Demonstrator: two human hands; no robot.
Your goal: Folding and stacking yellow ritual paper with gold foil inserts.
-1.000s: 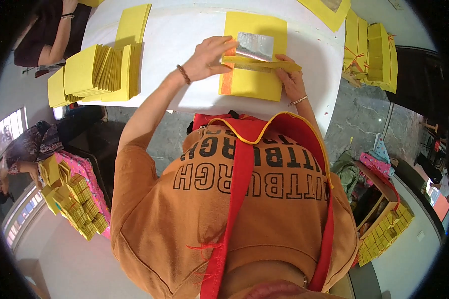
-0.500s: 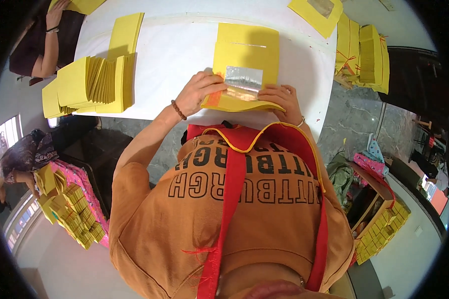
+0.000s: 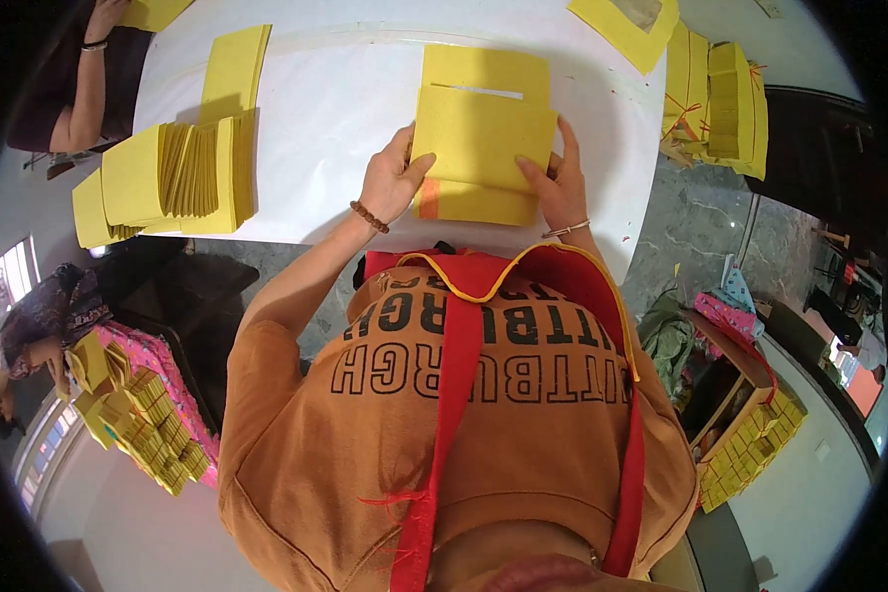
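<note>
In front of me on the white table lies a stack of yellow paper (image 3: 485, 65). A folded flap of yellow paper (image 3: 488, 138) covers its middle, and a crease line runs below it. My left hand (image 3: 393, 185) grips the left edge, thumb on top and fingers at the side. On the other edge, my right hand (image 3: 560, 189) holds the paper in the same way, its thumb pressed on the face. An orange-red strip (image 3: 429, 199) shows at the lower left of the paper, beside my left thumb. The silver foil patch is out of sight.
Fanned piles of folded yellow paper (image 3: 163, 173) stand at the left of the white table (image 3: 316, 128). Tied yellow bundles (image 3: 722, 109) sit past its right edge. A yellow sheet (image 3: 629, 35) lies at the far right corner. A co-worker's arm (image 3: 91, 89) is at the far left.
The yellow paper has been folded up and away from me, covering the foil patch. Both hands have shifted from the near edge to the paper's sides.
</note>
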